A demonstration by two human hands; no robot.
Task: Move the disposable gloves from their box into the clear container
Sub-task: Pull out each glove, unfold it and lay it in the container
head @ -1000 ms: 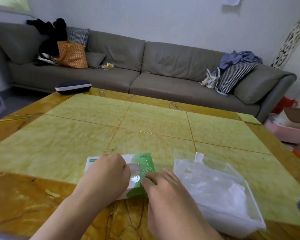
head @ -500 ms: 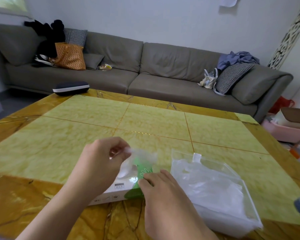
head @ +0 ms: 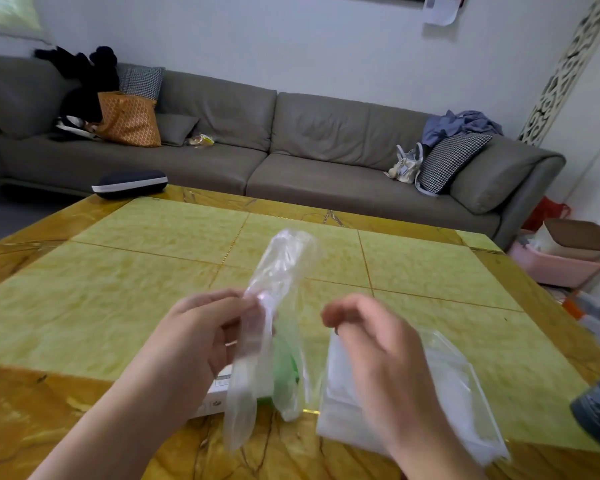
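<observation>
My left hand (head: 194, 337) pinches a clear plastic glove (head: 274, 306) and holds it up above the table; the glove hangs down past the hand. Behind and below it lies the white and green glove box (head: 284, 372), mostly hidden by the hand and the glove. My right hand (head: 374, 344) hovers blurred to the right of the glove with its fingers loosely curled and nothing in them. Under that hand sits the clear container (head: 458, 393) with several clear gloves inside.
The yellow-green tiled table (head: 118, 289) has a brown marbled border. A dark case (head: 129, 183) lies at its far left corner. A grey sofa (head: 291, 150) with bags and cushions stands behind. A dark object (head: 596, 414) shows at the right edge.
My left hand has pulled a glove out of the box and lifted it high. My right hand has left the box and risen above the container.
</observation>
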